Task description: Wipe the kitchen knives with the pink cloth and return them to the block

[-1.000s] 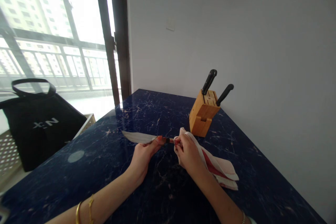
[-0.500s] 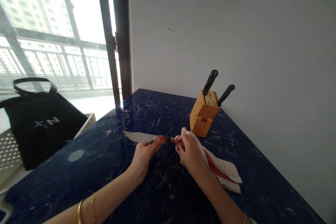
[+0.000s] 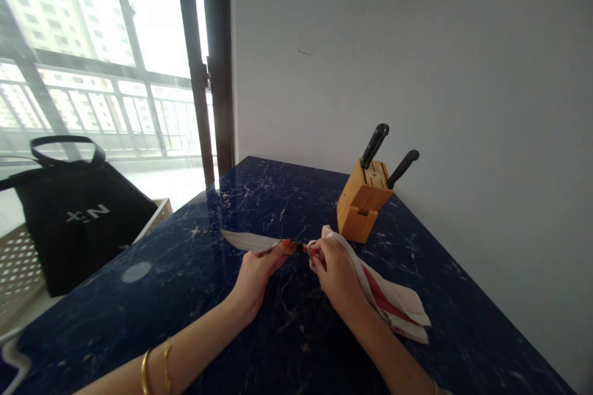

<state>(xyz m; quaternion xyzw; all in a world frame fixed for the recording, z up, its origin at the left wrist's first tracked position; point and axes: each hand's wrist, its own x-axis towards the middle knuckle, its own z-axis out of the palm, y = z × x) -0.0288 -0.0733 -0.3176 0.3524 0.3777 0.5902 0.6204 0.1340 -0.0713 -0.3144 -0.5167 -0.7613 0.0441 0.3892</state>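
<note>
A kitchen knife [image 3: 250, 241] is held level over the dark blue marbled table, its blade pointing left. My left hand [image 3: 259, 268] grips it where the blade meets the handle, thumb on top. At the handle's right end, my right hand [image 3: 331, 268] pinches a white cloth with a red stripe [image 3: 389, 296] around the handle. The rest of the cloth trails to the right under my right wrist. Most of the handle is hidden by my fingers and the cloth.
A wooden knife block [image 3: 364, 203] with two black-handled knives stands behind my right hand. To the left, a black bag [image 3: 78, 216] rests on a perforated basket [image 3: 21, 265] beside the table [image 3: 185, 296]. A grey wall borders the table's far and right sides.
The whole view has shifted slightly, so things appear a little further right. Both hands keep nearly the same hold on the knife and cloth.
</note>
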